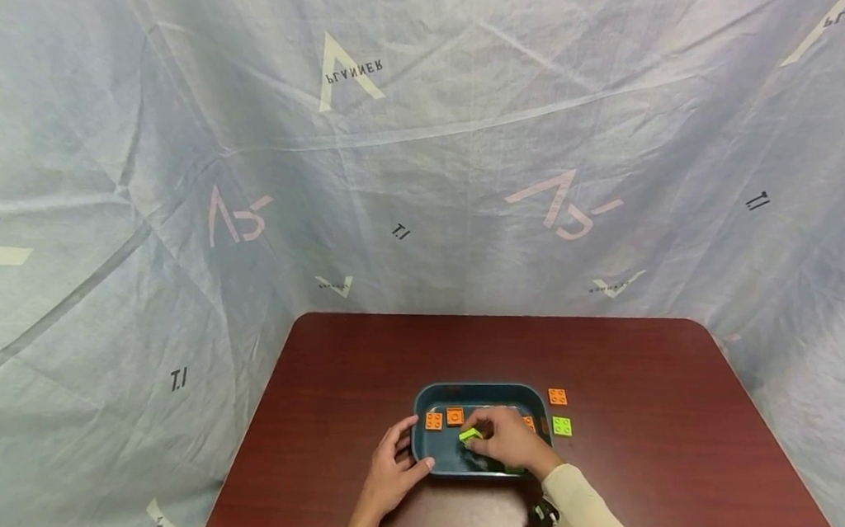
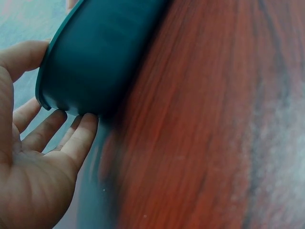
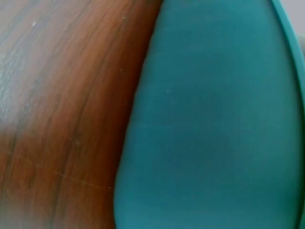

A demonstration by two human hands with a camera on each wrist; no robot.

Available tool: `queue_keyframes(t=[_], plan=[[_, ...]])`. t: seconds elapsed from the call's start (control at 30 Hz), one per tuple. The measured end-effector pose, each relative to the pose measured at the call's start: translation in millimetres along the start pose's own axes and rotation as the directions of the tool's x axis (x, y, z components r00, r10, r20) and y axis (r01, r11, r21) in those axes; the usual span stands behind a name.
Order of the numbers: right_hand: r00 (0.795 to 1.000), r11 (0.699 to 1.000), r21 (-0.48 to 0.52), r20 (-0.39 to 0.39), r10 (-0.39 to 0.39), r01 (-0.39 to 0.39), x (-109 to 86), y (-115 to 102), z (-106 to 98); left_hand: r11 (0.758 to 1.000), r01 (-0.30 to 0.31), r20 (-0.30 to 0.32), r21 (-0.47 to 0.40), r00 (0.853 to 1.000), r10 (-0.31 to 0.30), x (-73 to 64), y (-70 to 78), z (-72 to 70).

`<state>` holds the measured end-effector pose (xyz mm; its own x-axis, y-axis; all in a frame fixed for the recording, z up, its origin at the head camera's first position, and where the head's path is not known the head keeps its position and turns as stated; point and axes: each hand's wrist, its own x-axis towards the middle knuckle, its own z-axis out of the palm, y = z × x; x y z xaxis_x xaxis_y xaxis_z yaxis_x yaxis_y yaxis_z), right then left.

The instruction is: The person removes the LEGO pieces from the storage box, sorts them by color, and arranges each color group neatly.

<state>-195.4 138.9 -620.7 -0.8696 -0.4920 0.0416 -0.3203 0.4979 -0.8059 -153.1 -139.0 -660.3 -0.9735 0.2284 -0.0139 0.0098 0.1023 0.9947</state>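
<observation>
A dark teal tray with raised sides sits on the table. Over its floor my right hand pinches a lime green toy brick between thumb and fingers. At the tray's left end is my left hand, its thumb at the near side and its fingertips against the outer wall, as the left wrist view shows. Inside the tray lie an orange brick with studs up and another orange brick beside it. A third orange brick is partly hidden behind my right hand. The right wrist view holds only tray wall and table.
Right of the tray, a studded orange brick and a green brick lie on the dark red wooden table. A small black object shows beside the right sleeve. Grey printed cloth hangs around the table.
</observation>
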Motion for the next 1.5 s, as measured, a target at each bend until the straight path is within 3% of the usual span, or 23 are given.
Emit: queue_keyframes(t=[0.17,0.47,0.8,1.07,1.37,1.5], plan=[[0.999,0.999,0.026,-0.026,0.02,-0.019,-1.2,-4.5,-6.3,1.0,-0.007,-0.003,0.002,1.0,0.007,1.2,0.8,0.5],[0.985,0.999,0.001,-0.17,-0.035,0.035,-6.7,-9.0,-10.5,1.0,-0.004,0.0,-0.009,1.0,0.004,2.2,1.5,0.3],[0.975,0.999,-0.021,-0.218,-0.033,0.029,-10.3,-17.0,-19.4,1.0,-0.015,-0.005,-0.004,1.0,0.015,0.5,1.9,-0.1],[0.971,0.999,0.023,-0.238,-0.02,0.027,-24.3,-18.4,-25.4,1.0,-0.01,0.006,-0.004,1.0,0.01,-3.3,-2.4,-1.3],[0.958,0.996,-0.06,-0.282,0.047,-0.067,-37.5,-21.4,-46.7,1.0,-0.015,0.006,-0.011,1.0,0.015,-1.2,-1.2,0.1],[0.953,0.993,-0.108,-0.303,0.014,-0.049,-42.1,-19.8,-57.9,1.0,-0.013,-0.002,-0.003,1.0,0.013,-0.2,2.0,0.2]])
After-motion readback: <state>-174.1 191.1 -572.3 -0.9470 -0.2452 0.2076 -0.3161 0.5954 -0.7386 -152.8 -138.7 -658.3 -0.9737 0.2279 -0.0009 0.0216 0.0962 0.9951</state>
